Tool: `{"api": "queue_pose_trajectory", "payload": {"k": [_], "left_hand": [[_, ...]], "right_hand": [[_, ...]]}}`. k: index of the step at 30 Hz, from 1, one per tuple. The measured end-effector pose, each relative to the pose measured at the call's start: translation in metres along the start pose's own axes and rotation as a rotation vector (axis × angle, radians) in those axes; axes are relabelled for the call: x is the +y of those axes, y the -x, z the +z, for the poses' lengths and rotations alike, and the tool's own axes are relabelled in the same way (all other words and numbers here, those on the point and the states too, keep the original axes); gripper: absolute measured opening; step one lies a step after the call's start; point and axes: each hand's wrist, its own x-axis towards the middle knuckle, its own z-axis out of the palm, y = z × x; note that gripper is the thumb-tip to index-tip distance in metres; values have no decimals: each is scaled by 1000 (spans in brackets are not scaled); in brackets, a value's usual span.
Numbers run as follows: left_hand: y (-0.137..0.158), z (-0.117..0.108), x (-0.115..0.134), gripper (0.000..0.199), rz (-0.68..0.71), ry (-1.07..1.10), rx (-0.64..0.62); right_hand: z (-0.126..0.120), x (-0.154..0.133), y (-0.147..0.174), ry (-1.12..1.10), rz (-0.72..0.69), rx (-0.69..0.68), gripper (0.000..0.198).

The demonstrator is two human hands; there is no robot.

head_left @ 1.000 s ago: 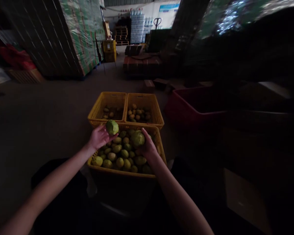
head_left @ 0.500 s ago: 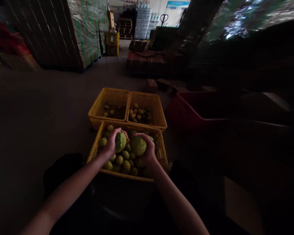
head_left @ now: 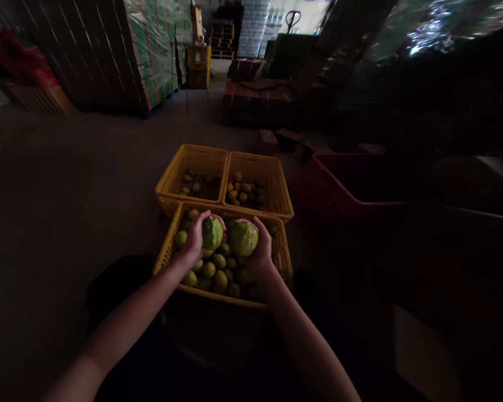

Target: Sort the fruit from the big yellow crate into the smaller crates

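Note:
My left hand (head_left: 195, 239) is wrapped round a bumpy green guava-like fruit (head_left: 212, 234), its thumb along the near side. A second, rounder and yellower green fruit (head_left: 243, 239) sits in my right hand (head_left: 262, 248), with the thumb up its right side. Both are raised over the near yellow crate (head_left: 285, 257), side by side with a small gap. Below them, the crate holds several green fruits (head_left: 220, 279) lying loose. My palms and some fingers are hidden behind the held fruits.
Beyond the near crate stand two yellow crates, the left one (head_left: 167, 181) with a few fruits, the right one (head_left: 283, 192) with more. A red bin (head_left: 335, 190) is to the right. Wrapped stacked cartons (head_left: 151, 61) and a yellow box (head_left: 199, 64) stand farther back.
Both hands still hold their fruits. The right-hand fruit has turned slightly and is a little higher over the crate. The whole view has shifted slightly.

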Motion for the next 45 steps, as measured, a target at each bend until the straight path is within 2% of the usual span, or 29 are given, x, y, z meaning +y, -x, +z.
{"api": "queue_pose_trajectory", "payload": {"k": [3, 5, 8, 12, 15, 19, 23, 27, 29, 32, 35, 38, 42, 45], "left_hand": [[-4, -4, 5, 32, -217, 240, 156], [-7, -7, 6, 31, -315, 362, 251], [-11, -11, 6, 27, -336, 471, 335], [-10, -14, 7, 30, -390, 523, 292], [-8, -17, 8, 39, -429, 473, 225], [-10, -18, 6, 35, -345, 424, 238], [-11, -11, 4, 20, -203, 372, 331], [-7, -6, 5, 27, -220, 349, 239], [-6, -6, 4, 31, -207, 311, 221], [-8, -6, -4, 29, -86, 209, 221], [-9, -7, -13, 24, 8, 157, 201], [-8, -8, -14, 21, 34, 175, 182], [-4, -7, -4, 21, 77, 166, 173], [-1, -6, 1, 18, 115, 161, 105]], "right_hand": [[-3, -1, 0, -132, 184, 44, 29], [-5, 0, 0, -210, 195, 30, 20], [-5, 0, -3, -274, 143, -8, 15], [-6, -1, -6, -264, 186, 60, 11], [-7, -1, -8, -186, 277, 44, 34], [-9, 1, -8, -110, 309, -28, 47], [-7, 1, -8, -92, 282, 14, 35], [-7, 1, -8, -50, 186, -14, 14], [-7, 3, -8, -41, 119, -46, 16], [-3, 9, -7, -71, 67, -56, 19], [3, 14, -5, -55, 78, -77, 21], [3, 17, -3, 37, 79, -46, 27], [-3, 15, -2, 201, -109, -26, 36], [-5, 8, 0, 241, -242, -57, 45]]}}
